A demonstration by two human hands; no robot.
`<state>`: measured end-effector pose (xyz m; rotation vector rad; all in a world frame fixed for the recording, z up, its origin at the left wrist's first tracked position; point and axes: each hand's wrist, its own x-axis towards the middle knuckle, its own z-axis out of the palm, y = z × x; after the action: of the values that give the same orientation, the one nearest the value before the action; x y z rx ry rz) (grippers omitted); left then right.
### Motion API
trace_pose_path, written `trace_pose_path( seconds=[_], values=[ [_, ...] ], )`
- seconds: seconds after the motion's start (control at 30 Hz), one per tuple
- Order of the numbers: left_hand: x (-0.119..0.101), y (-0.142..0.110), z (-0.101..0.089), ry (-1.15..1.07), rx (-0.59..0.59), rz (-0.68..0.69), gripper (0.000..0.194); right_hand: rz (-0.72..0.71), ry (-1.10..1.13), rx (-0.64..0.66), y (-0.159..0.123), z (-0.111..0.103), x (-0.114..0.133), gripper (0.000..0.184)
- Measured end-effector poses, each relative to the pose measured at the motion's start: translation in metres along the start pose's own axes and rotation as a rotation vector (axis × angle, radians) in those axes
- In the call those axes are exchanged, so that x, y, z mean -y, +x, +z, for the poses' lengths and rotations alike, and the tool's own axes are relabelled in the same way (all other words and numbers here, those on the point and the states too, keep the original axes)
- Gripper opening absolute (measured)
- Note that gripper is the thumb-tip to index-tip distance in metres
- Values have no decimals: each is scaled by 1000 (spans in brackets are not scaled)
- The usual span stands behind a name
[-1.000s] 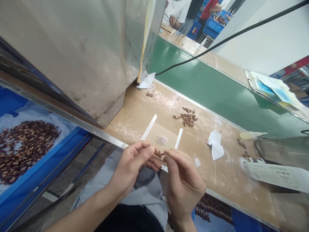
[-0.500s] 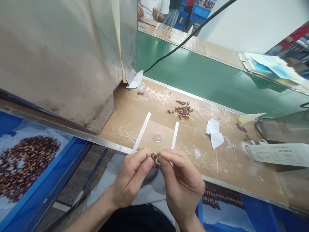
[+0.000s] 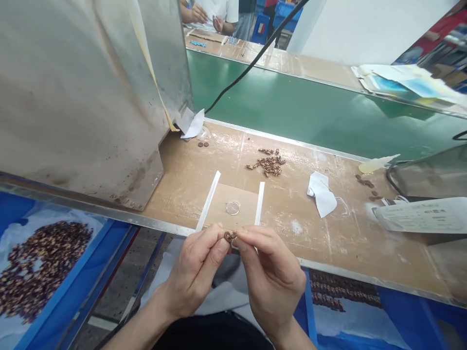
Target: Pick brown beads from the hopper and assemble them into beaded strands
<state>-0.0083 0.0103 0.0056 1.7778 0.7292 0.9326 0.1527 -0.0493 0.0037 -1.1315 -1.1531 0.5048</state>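
Between the fingertips of both hands is a small brown part with a round disc end [image 3: 228, 236]; its exact kind is too small to tell. My left hand [image 3: 199, 265] pinches the disc side with thumb and forefinger. From the other side, my right hand [image 3: 272, 270] pinches its narrower end. Just beyond the fingers, a clear round ring-like piece [image 3: 232, 208] lies on a cardboard patch between two white strips [image 3: 209, 200]. Farther back on the bench lies a loose pile of small brown-and-gold parts [image 3: 268, 163].
A large metal housing [image 3: 91, 97] stands at left. Behind the bench runs a green belt [image 3: 292, 102], crossed by a black cable [image 3: 248, 68]. White paper [image 3: 322, 194] and a yellowish bottle [image 3: 377, 164] lie at right. Blue bins hold brown parts [image 3: 44, 262]. A person sits across the belt.
The camera view has shifted slightly, so the bench appears moved a little to the left. Both hands keep the same pinch on the small brown part.
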Motion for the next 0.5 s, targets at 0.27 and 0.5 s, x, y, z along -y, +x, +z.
trace_pose_path(
  seconds=[0.27,0.5],
  values=[
    [3,5,-9,196,54,270,19,91,201,58,-3,-20,-8,30],
    [3,9,-10,229,87,418,20,119,357,69,-11,-25,-21,21]
  ],
)
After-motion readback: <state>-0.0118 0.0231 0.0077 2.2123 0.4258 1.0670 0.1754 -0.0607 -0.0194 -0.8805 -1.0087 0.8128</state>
